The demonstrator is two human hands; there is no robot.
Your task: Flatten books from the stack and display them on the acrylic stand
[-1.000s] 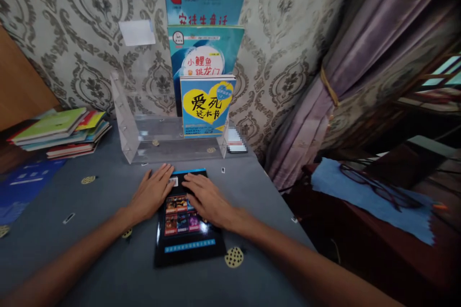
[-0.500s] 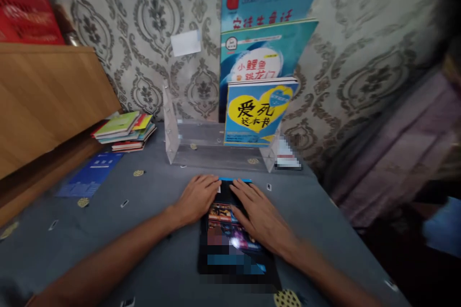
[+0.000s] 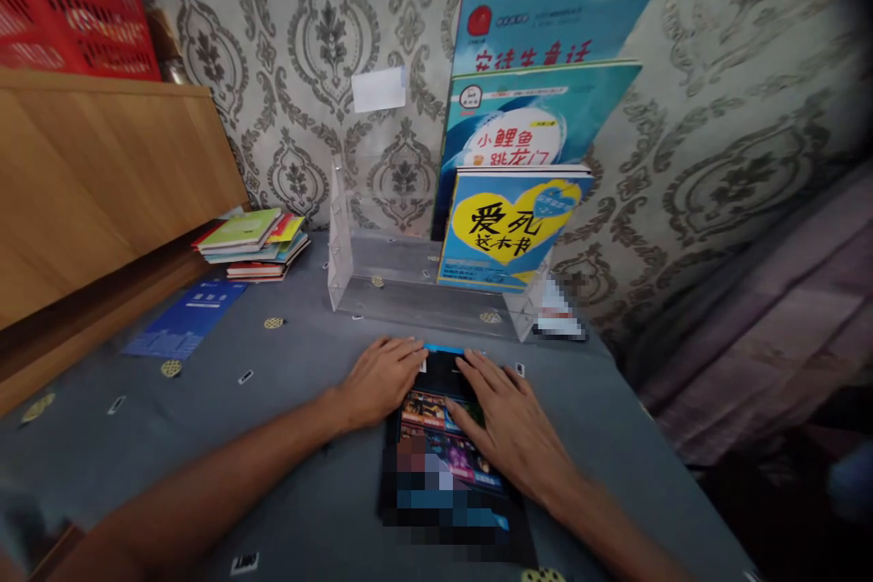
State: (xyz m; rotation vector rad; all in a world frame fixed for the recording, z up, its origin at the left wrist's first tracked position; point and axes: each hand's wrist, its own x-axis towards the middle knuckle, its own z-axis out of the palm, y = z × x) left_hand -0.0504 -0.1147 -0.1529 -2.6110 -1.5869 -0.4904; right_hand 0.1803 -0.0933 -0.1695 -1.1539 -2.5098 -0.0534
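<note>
A black book with small coloured pictures lies flat on the grey table in front of me. My left hand rests flat on its top left corner, fingers stretched out. My right hand lies flat across its upper right part, fingers spread. Just beyond the book stands a clear acrylic book stand. On its right side three books rise in tiers: a blue one with a yellow heart in front, a teal one behind it, and a light blue one at the back.
A stack of thin colourful books lies at the left by a wooden cabinet bearing a red crate. A blue leaflet lies on the table. Patterned wallpaper is behind; a purple curtain hangs at the right.
The view has swung left, bringing the cabinet and red crate into sight and losing the side table at the right. Both hands stay flat on the black book.
</note>
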